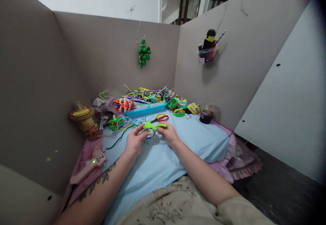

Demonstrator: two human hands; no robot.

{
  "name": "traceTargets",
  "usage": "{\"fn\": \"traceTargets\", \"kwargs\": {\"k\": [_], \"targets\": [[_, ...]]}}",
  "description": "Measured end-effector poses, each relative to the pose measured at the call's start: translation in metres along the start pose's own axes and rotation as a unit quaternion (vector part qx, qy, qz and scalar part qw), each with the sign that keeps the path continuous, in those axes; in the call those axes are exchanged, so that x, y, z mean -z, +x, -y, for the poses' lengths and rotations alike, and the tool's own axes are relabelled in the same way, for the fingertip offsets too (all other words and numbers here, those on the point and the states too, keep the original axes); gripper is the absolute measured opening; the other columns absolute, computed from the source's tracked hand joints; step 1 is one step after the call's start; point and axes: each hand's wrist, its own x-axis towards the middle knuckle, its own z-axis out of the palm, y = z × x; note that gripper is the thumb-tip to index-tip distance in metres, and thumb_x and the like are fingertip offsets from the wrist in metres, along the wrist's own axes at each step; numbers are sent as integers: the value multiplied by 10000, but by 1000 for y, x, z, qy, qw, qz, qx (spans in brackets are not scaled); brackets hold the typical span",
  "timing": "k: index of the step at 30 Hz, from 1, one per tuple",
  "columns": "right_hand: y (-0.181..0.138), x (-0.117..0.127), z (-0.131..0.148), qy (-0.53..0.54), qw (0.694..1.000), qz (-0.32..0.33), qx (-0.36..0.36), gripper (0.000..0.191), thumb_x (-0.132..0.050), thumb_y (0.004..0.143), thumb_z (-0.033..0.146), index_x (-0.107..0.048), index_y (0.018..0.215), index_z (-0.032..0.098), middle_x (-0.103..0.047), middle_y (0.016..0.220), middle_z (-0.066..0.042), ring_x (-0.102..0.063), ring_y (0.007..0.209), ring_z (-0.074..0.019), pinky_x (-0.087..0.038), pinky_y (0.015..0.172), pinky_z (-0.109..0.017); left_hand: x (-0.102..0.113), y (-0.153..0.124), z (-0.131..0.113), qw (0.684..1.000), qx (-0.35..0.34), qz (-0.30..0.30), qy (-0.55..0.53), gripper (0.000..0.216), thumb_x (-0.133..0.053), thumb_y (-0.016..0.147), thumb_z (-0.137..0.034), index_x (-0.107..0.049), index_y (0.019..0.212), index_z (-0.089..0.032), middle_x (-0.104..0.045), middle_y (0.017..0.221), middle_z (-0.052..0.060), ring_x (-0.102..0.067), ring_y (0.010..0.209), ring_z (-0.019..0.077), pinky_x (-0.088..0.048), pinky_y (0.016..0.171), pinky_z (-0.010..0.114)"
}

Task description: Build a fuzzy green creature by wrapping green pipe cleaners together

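A bright yellow-green pipe-cleaner piece (151, 126) with blue and pink loops below it is held up in front of me, above the light blue cloth. My left hand (137, 138) pinches its left side between thumb and fingers. The right end is gripped by my right hand (168, 133), whose fingertips are closed on a narrow, fuzzy-looking strip. Just behind the piece lie scissors (161, 117) with red and yellow handles. To the left of my left hand are loose coloured pipe cleaners (123, 128) and a green braided piece (115, 123).
A blue tray (146, 110) full of pipe cleaners stands at the back, with several finished coloured pieces (179, 112) on its right. Left are a lidded cup (86, 121) and a pink glue-gun-like device (90, 167). A dark cup (206, 116) stands right. Grey panels (114, 55) enclose the table.
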Motion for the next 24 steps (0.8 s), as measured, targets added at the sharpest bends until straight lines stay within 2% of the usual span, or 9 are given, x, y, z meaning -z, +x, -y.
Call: {"fn": "traceTargets", "kwargs": {"k": [3,5,6,7,9,12,16,22,24], "targets": [[-4,-1,-1,-193,970,-103,104,357,-609,668,251,-563,1015,178,-603,967,-71,-567,730,-162,-482,639,-305,0,0,2,998,-39,-22,36,538,-799,470,-177,-647,983,-129,-682,946,79,-659,765,179,-492,728,301],[-10,-3,1,-301,909,-191,216,445,-566,706,220,-499,1143,179,-530,1112,-119,-544,866,-200,-467,731,-357,0,1,3,995,-69,-46,55,523,-798,493,-203,-650,989,-127,-686,955,87,-657,771,175,-492,733,297],[-14,-4,3,-346,873,-204,277,425,-548,728,204,-496,1149,183,-517,1114,-123,-524,926,-217,-449,784,-382,1,1,3,993,-79,-57,62,514,-795,504,-213,-652,990,-127,-687,960,90,-655,772,173,-493,730,293],[-18,-6,5,-387,839,-186,333,366,-534,752,193,-520,1118,192,-525,1077,-115,-505,966,-227,-424,832,-400,1,1,2,992,-87,-64,68,506,-792,515,-221,-652,992,-127,-688,962,92,-654,770,171,-494,724,288],[-26,-11,8,-467,781,-81,406,229,-529,791,186,-590,1008,226,-555,964,-80,-489,973,-226,-381,882,-404,0,-1,2,990,-96,-67,75,491,-785,533,-227,-653,995,-128,-690,958,94,-653,763,167,-497,719,284],[-34,-21,12,-551,728,11,408,197,-522,837,206,-630,995,254,-581,897,-62,-485,912,-215,-367,848,-377,-3,-5,3,992,-95,-49,71,476,-776,541,-207,-654,994,-131,-695,950,95,-656,775,168,-499,744,292],[-34,-27,11,-599,700,4,387,222,-483,875,227,-630,1041,234,-597,905,-80,-475,885,-220,-359,805,-368,-7,-9,6,995,-73,-32,56,470,-772,523,-178,-662,977,-121,-699,938,98,-653,771,167,-494,757,299],[-33,-29,9,-657,650,-4,381,183,-461,876,206,-641,903,206,-607,894,-89,-471,843,-225,-347,736,-364,-8,-12,11,999,-32,-7,37,457,-773,491,-152,-676,937,-124,-699,932,86,-643,750,157,-482,742,288],[-33,-28,10,-660,645,8,384,185,-452,880,212,-634,846,201,-610,851,-84,-476,813,-221,-346,715,-360,-9,-13,11,999,-26,-6,35,437,-763,495,-151,-681,924,-129,-697,939,88,-642,747,159,-484,726,285]]}}
